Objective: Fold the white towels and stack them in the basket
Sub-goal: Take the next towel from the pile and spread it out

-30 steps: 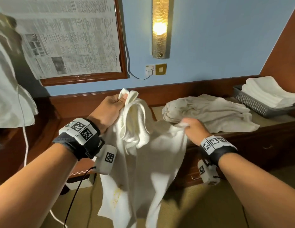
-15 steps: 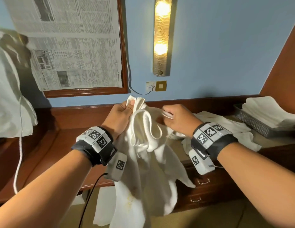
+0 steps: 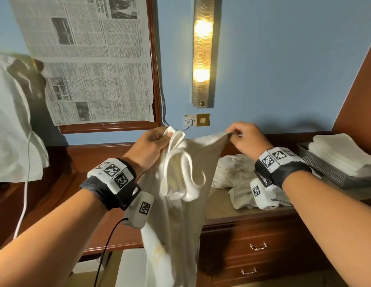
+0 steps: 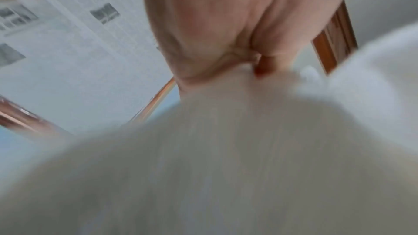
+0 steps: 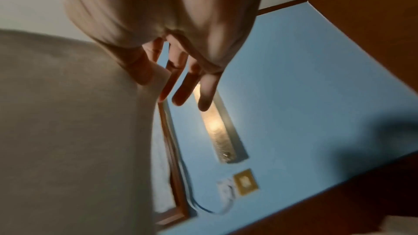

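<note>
The white towel (image 3: 180,204) hangs in the air in front of the person, above the front edge of the wooden dresser (image 3: 253,235), held up by its top edge. It is soft and limp: the middle sags into loose loops below the left hand, and the long tail drops toward the floor. It looks light, with nothing stiff in it, so I judge it will only take a shape when stretched by its corners or laid flat.

The left hand (image 3: 151,146) bunches one end of the top edge in curled fingers. The right hand (image 3: 244,139) pinches the edge further along between thumb and forefinger, the other fingers spread loose behind it, as the right wrist view shows. The best hold, to my eye, is a corner in each hand, pulled apart until the edge runs straight.

On the dresser top lies a crumpled pile of towels (image 3: 238,179). Further right, the grey basket (image 3: 329,175) holds folded towels (image 3: 342,156) stacked above its rim.
</note>
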The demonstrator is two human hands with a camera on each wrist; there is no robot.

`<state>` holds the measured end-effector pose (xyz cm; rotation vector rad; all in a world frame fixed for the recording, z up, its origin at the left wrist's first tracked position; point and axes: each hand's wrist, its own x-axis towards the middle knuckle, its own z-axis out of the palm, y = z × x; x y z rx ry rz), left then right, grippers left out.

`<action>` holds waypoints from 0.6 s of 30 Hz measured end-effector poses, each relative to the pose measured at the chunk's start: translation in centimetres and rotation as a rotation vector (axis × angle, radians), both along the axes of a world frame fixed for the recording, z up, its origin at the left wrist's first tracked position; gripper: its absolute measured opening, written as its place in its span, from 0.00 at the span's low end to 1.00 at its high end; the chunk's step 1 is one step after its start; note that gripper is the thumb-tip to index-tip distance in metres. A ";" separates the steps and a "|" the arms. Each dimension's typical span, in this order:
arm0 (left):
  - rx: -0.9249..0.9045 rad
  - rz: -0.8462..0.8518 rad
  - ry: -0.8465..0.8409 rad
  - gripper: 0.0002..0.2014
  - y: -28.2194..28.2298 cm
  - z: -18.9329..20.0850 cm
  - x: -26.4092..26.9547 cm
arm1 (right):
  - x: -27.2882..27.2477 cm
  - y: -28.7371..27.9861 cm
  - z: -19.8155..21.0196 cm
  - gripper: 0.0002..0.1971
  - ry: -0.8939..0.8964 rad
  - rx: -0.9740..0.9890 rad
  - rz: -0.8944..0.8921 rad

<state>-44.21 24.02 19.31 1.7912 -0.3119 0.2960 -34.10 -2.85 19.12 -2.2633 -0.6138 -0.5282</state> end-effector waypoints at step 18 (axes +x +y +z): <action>-0.143 -0.037 -0.453 0.09 5.5 11.5 -2.8 | -8.2 11.5 14.6 0.09 -0.120 0.414 0.677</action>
